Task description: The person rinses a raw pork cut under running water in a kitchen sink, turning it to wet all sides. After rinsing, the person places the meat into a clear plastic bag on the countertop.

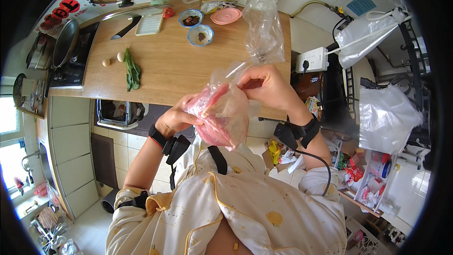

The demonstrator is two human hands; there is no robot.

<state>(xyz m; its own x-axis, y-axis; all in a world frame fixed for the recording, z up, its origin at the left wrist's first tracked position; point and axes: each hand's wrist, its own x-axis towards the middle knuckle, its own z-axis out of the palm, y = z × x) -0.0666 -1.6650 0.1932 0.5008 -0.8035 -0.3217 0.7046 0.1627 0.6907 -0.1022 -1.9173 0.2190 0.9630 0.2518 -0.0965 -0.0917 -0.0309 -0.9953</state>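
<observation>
A large piece of raw pink meat (221, 115) in a clear plastic bag (218, 75) is held up in front of my body, near the counter's front edge. My left hand (178, 115) grips the meat from its left side, thumb across the front. At the upper right of the meat, the fingers of my right hand (265, 84) are closed in a pinch on the bag's plastic. Just beyond that hand, another clear plastic bag (264, 30) lies crumpled on the counter.
On the wooden counter (165, 75) are green leaves (132, 70), two round pale items, two blue-rimmed bowls (200, 35), a pink dish (226, 16) and a knife (126, 28). A stove (71, 61) stands left; a power strip (312, 60) sits right.
</observation>
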